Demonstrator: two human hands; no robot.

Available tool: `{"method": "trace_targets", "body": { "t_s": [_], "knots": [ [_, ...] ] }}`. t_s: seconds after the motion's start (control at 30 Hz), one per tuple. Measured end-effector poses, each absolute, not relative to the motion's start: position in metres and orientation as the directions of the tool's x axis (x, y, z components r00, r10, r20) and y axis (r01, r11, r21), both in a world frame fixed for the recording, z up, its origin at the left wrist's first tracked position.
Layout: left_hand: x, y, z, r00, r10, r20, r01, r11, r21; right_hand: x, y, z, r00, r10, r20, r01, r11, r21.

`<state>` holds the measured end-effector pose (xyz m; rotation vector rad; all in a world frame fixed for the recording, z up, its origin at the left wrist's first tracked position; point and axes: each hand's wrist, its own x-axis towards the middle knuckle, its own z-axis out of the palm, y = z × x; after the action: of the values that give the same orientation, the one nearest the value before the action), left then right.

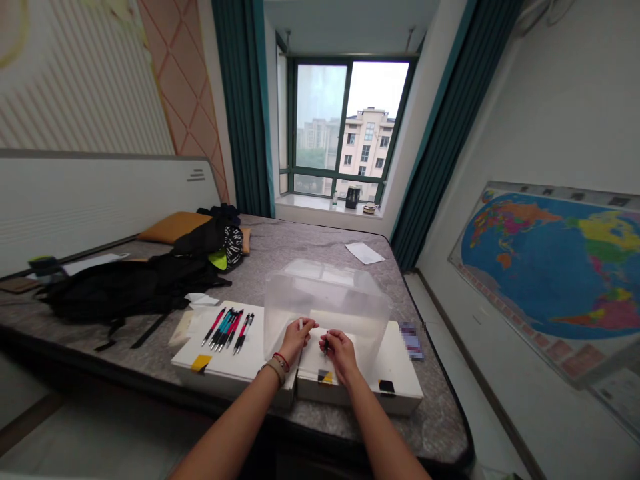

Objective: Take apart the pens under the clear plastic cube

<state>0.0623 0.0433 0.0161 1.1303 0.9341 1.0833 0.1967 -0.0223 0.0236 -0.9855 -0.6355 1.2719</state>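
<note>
Room: one window [347, 120], two teal curtains [245, 107], one world map [550, 260] on the right wall, its lettering too small to read from here.
Bed: one black bag [135, 283] at the left, one paper sheet [365, 253] farther back.
Boxes: two, white [227, 363], side by side, with three tape patches [201, 363]: yellow, black-and-yellow, black.
Bin: one, clear plastic [280, 300], standing on the boxes behind the hands.
Pens: roughly eight [230, 329], red, teal and black, some overlapping; laid on the left box, left of the left hand, apart from it.
Left hand [295, 339]: fingers pinched together on a slim white piece [301, 323].
Right hand [340, 352]: fingertips closed around a small dark piece [327, 345], mostly hidden.
</note>
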Motion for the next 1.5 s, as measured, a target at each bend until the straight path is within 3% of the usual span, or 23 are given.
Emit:
{"method": "trace_targets", "body": {
  "t_s": [0.2, 0.47, 0.53, 0.63, 0.7, 0.77, 0.87, 0.93, 1.07, 1.17, 1.33, 1.5],
  "knots": [
    [0.060, 0.039, 0.012, 0.213, 0.977, -0.011, -0.258, 0.067, 0.964, 0.196, -0.024, 0.017, 0.198, 0.976, -0.085, -0.416, 0.005, -0.910],
    [0.060, 0.038, 0.012, 0.139, 0.990, -0.018, -0.211, 0.047, 0.976, 0.195, -0.024, 0.017, 0.209, 0.976, -0.065, -0.392, 0.023, -0.920],
    [0.061, 0.037, 0.013, 0.120, 0.993, 0.009, -0.148, 0.008, 0.989, 0.195, -0.024, 0.016, 0.212, 0.975, -0.064, -0.389, 0.024, -0.921],
    [0.063, 0.032, 0.016, 0.089, 0.982, 0.168, 0.061, -0.174, 0.983, 0.195, -0.025, 0.017, 0.235, 0.970, -0.067, -0.332, 0.015, -0.943],
    [0.066, 0.026, 0.018, 0.077, 0.958, 0.277, 0.213, -0.287, 0.934, 0.196, -0.025, 0.024, 0.226, 0.973, -0.041, -0.200, 0.006, -0.980],
    [0.070, 0.020, 0.019, 0.089, 0.941, 0.327, 0.329, -0.338, 0.882, 0.198, -0.025, 0.039, 0.190, 0.981, 0.048, 0.060, 0.037, -0.998],
    [0.074, 0.014, 0.017, 0.125, 0.923, 0.365, 0.434, -0.381, 0.816, 0.204, -0.025, 0.070, 0.092, 0.958, 0.271, 0.551, 0.178, -0.815],
    [0.076, 0.013, 0.013, 0.129, 0.910, 0.394, 0.486, -0.404, 0.775, 0.208, -0.024, 0.093, -0.015, 0.958, 0.286, 0.763, 0.196, -0.616],
    [0.078, 0.014, 0.009, 0.140, 0.890, 0.433, 0.536, -0.436, 0.723, 0.214, -0.017, 0.125, -0.137, 0.971, 0.195, 0.935, 0.191, -0.299],
    [0.077, 0.014, 0.008, 0.162, 0.876, 0.454, 0.539, -0.464, 0.704, 0.217, -0.013, 0.133, -0.189, 0.972, 0.136, 0.966, 0.209, -0.152],
    [0.077, 0.010, 0.009, 0.204, 0.857, 0.473, 0.548, -0.501, 0.670, 0.222, -0.009, 0.127, -0.189, 0.981, 0.045, 0.969, 0.194, -0.153],
    [0.077, 0.009, 0.010, 0.252, 0.843, 0.475, 0.568, -0.526, 0.633, 0.223, -0.008, 0.126, -0.191, 0.980, 0.055, 0.965, 0.198, -0.170]
  ]
}}
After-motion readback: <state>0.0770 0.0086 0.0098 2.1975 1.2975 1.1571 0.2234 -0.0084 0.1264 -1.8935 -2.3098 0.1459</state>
